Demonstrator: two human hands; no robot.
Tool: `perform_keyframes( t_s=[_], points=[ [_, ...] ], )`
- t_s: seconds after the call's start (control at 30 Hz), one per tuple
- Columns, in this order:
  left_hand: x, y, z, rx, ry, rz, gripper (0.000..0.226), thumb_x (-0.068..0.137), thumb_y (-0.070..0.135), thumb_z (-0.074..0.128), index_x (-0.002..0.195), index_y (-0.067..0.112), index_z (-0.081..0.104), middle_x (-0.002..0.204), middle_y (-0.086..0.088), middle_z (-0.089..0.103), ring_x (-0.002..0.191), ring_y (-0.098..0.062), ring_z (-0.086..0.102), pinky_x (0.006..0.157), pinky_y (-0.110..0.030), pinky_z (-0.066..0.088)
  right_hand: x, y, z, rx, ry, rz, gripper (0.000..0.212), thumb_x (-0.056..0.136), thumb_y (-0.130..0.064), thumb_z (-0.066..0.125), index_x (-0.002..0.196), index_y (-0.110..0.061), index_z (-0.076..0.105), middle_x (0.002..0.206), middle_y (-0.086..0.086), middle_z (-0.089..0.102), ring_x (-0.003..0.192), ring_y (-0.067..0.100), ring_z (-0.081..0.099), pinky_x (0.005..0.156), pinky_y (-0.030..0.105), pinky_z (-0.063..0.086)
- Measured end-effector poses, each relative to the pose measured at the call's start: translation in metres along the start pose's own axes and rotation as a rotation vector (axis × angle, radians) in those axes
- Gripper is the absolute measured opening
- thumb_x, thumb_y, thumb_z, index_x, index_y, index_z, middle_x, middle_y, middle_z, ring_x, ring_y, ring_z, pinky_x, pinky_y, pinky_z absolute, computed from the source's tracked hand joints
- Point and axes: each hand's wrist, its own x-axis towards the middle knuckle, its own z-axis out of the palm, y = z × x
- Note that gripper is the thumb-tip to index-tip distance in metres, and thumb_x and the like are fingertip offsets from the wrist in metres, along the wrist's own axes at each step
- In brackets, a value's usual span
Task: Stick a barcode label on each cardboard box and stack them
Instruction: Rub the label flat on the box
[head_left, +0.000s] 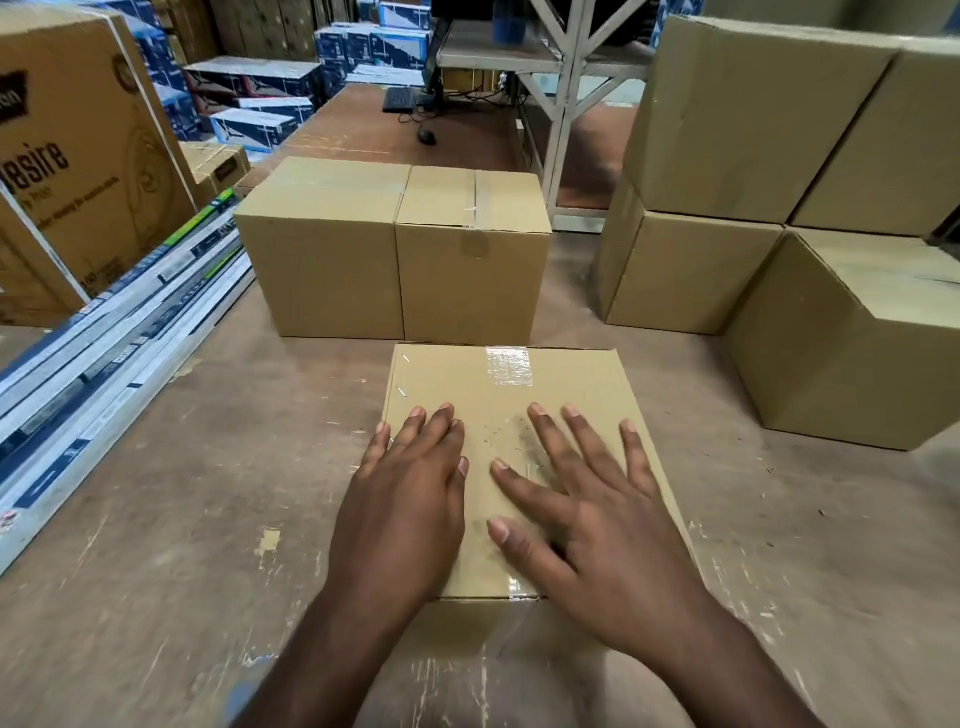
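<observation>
Both hands flat on a plain cardboard box (511, 415) near the front edge of the scuffed wooden desk (182, 493): left hand (410, 499) fingers together, right hand (587, 514) fingers spread, neither gripping. Glossy clear tape (510, 367) crosses its lid. No label I can make out. Two matching boxes (395, 249) sit behind it, four stacked (769, 208) at the right edge, partly cut off.

Scuffed brown floor (156, 519), taped cardboard box (519, 374), two boxes side by side (389, 270), stacked boxes (779, 260), long flat cartons (104, 338)
</observation>
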Motion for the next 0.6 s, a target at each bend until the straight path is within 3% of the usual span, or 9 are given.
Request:
perform_keyframes(
  t_s=[0.1,0.17,0.3,0.37,0.53,0.6],
  points=[
    [0.0,0.0,0.001,-0.017,0.016,-0.004,0.048,0.109,0.036,0.028,0.156,0.029,0.038,0.165,0.018,0.023,0.153,0.001,0.011,0.125,-0.025,-0.002,-0.001,0.015,-0.005,-0.044,0.056,0.217,0.074,0.092,-0.079,-0.008,0.157,-0.058,0.02,0.172,-0.012,-0.016,0.153,0.019,-0.034,0.121,0.054,-0.025],
    [0.0,0.001,0.001,-0.011,0.017,-0.002,0.049,0.109,0.035,0.026,0.157,0.029,0.037,0.165,0.018,0.022,0.154,0.0,0.011,0.126,-0.026,-0.002,0.001,0.018,-0.006,-0.064,0.057,0.26,0.08,0.091,-0.079,-0.01,0.161,-0.051,0.016,0.172,-0.011,-0.016,0.154,0.023,-0.034,0.12,0.054,-0.027],
    [-0.001,0.001,0.0,-0.02,0.012,0.007,0.049,0.109,0.033,0.032,0.157,0.029,0.036,0.166,0.017,0.021,0.154,0.0,0.009,0.125,-0.025,-0.003,-0.002,-0.006,-0.002,0.033,-0.084,-0.058,0.079,0.09,-0.081,-0.004,0.161,-0.05,0.013,0.171,-0.023,-0.008,0.155,0.006,-0.026,0.123,0.043,-0.024],
    [0.0,0.0,0.0,-0.034,0.018,0.012,0.048,0.109,0.032,0.033,0.157,0.028,0.036,0.166,0.017,0.021,0.154,0.0,0.01,0.125,-0.024,-0.004,0.0,-0.003,-0.004,0.078,-0.108,-0.072,0.076,0.091,-0.078,-0.006,0.161,-0.052,0.012,0.167,-0.033,0.0,0.155,-0.002,-0.018,0.125,0.04,-0.019],
    [-0.001,-0.007,-0.006,-0.155,0.038,-0.007,0.049,0.108,0.022,0.038,0.157,0.026,0.036,0.166,0.02,0.015,0.148,0.007,0.008,0.118,-0.013,-0.002,0.019,0.037,-0.003,-0.018,0.011,0.276,0.088,0.093,-0.075,-0.011,0.166,-0.026,-0.005,0.173,-0.009,-0.012,0.158,0.01,-0.014,0.127,0.045,-0.017],
    [-0.002,-0.012,-0.011,-0.249,0.033,-0.053,0.052,0.107,0.013,0.04,0.157,0.028,0.034,0.164,0.026,0.01,0.143,0.008,0.006,0.113,-0.01,0.004,0.025,0.023,-0.001,-0.001,-0.026,0.223,0.086,0.095,-0.074,-0.008,0.166,-0.025,-0.007,0.172,-0.008,-0.016,0.158,0.011,-0.017,0.127,0.044,-0.017]
  ],
)
